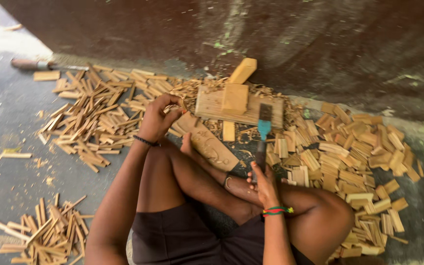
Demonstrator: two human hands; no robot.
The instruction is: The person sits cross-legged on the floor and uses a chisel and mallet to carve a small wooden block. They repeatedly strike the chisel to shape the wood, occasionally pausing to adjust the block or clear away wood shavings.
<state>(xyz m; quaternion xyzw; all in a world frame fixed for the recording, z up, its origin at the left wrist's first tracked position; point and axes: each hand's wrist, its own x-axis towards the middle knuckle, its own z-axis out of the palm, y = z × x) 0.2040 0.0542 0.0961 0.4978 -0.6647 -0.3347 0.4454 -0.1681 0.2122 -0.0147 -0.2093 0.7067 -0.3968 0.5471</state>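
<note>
My right hand [265, 184] grips the flat blade with a teal band [262, 140], pointing to twelve o'clock. At ten o'clock, my left hand [157, 119] pinches the carved tan wooden block [207, 142]; I'd steady it first.

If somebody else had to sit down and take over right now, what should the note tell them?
Left hand: closed on the top end of the carved flat wooden piece, which leans across the leg.
Right hand: grips the handle of the long blade with a teal band, its tip near the flat wooden chopping board.
Around: thin split sticks heaped left, short wooden blocks heaped right, shavings by the board.
Done: carving shows on the piece.
Left: cannot tell how much.
</note>
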